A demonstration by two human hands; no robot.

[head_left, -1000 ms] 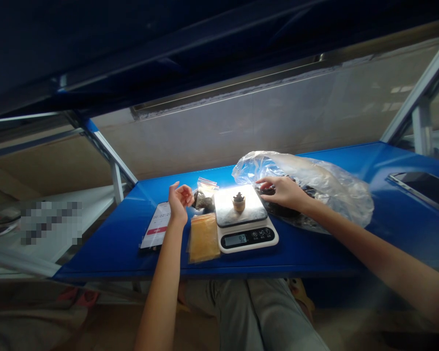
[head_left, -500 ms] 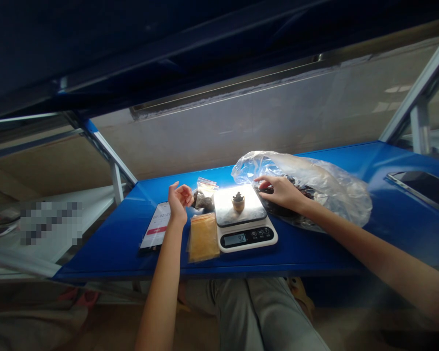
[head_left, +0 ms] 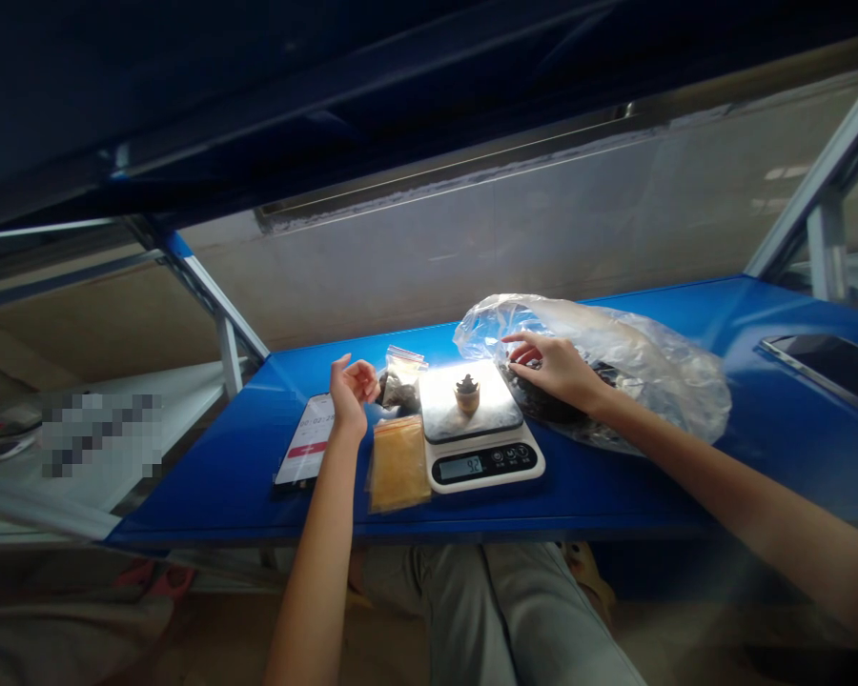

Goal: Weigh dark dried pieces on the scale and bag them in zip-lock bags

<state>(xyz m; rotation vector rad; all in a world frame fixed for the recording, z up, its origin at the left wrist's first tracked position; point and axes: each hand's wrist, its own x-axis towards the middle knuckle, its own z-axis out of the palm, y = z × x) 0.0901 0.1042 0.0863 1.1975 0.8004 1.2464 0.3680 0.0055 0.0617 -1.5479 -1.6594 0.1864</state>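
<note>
A white kitchen scale (head_left: 482, 433) stands on the blue shelf (head_left: 615, 495) with a small tan cup of dark material (head_left: 466, 393) on its plate. My right hand (head_left: 554, 367) rests on the mouth of a large clear plastic bag (head_left: 615, 367) of dark pieces, right of the scale, fingers spread. My left hand (head_left: 350, 386) is raised left of the scale, fingers loosely curled and empty, next to a small zip bag of dark pieces (head_left: 402, 381). A stack of amber zip bags (head_left: 398, 464) lies in front of it.
A phone with a lit screen (head_left: 306, 443) lies left of my left hand. Another dark tablet or phone (head_left: 833, 362) lies at the shelf's far right. Metal shelf posts stand at both ends. My knees are under the shelf's front edge.
My right hand lifted slightly and shifted up and back onto the plastic bag's opening. My left hand has stayed where it was.
</note>
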